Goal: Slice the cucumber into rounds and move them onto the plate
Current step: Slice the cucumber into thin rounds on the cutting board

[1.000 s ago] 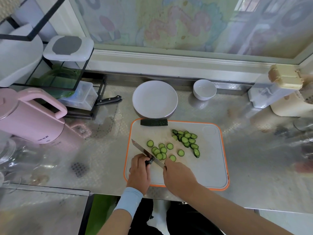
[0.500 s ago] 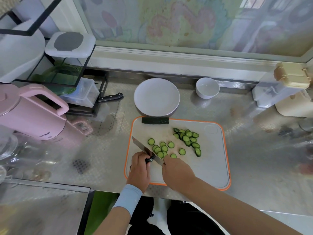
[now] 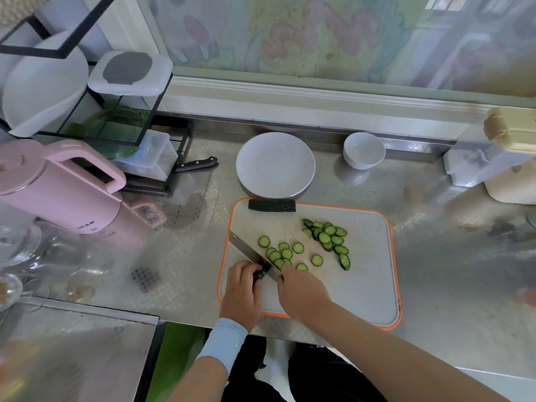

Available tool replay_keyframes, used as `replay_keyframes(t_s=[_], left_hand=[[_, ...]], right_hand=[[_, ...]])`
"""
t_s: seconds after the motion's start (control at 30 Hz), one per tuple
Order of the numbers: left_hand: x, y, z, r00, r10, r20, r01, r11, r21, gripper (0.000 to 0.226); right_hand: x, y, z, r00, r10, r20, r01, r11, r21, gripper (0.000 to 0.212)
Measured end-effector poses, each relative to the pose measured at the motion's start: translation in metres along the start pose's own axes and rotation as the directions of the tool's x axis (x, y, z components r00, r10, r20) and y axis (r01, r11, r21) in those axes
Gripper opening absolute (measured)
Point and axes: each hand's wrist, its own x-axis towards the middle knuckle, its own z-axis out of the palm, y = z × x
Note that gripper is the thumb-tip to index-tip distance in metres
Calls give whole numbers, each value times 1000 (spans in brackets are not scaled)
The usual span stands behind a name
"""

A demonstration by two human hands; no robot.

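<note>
Left hand (image 3: 242, 288) grips the knife (image 3: 252, 252); right hand (image 3: 301, 288) touches cucumber rounds (image 3: 285, 252) by the blade on the board (image 3: 368, 285), perhaps pinching one. Fingers that near the edge risk a nick before reaching the plate (image 3: 275, 165).

- Silver stainless-steel tabletop (image 3: 435, 256): shiny, embossed with a fine dotted texture.
- Grey plastic cutting board with orange rim (image 3: 371, 285), under the left hand (image 3: 242, 288): matt, smooth.
- Round white ceramic plate (image 3: 275, 165), beyond that hand: smooth, glossy.
- Metal-bladed knife (image 3: 249, 252), in the left hand: bright, polished.
- Pink plastic kettle (image 3: 66, 198), far to its left: smooth, satin.
- Light blue sleeve (image 3: 222, 340): soft cloth.
</note>
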Motion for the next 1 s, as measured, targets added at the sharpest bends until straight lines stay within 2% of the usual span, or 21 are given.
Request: replay_keyframes(t_s=[0.17,0.33,0.47,0.53,0.67,0.73,0.83,0.9,0.93,1.0], left_hand=[[-1,0,-2,1000,-5,-13,4,1000,-24,25],[1,2,-1,1000,-9,-27,9,1000,-26,24],[3,1,-1,999,-30,31,30,999,15,36],[5,1,-3,996,-50,80,47,998,41,43],[10,5,-5,987,-54,154,42,996,80,46],[14,10,-9,990,-90,108,85,995,46,48],[24,22,-25,969,-219,-114,206,972,-116,47],[33,31,-36,936,-247,-250,201,960,-194,46],[38,36,-40,935,-219,-278,168,966,-197,46],[48,53,-44,964,-150,-221,106,975,-197,47]], right_hand=[[-1,9,-3,998,30,-55,-27,999,45,14],[-1,29,-17,985,126,-115,-113,987,110,17],[0,46,-25,960,224,-166,-201,969,144,19],[-3,48,-27,957,221,-189,-196,970,142,20],[-12,43,-28,963,124,-240,-116,992,47,25],[-17,43,-31,957,78,-280,-82,997,-2,26],[-24,52,-42,949,41,-313,-55,998,-37,22],[-27,60,-48,948,24,-317,-49,996,-72,19],[-29,63,-51,947,12,-321,-44,995,-91,19],[-29,69,-57,947,-7,-322,-32,993,-117,20]])
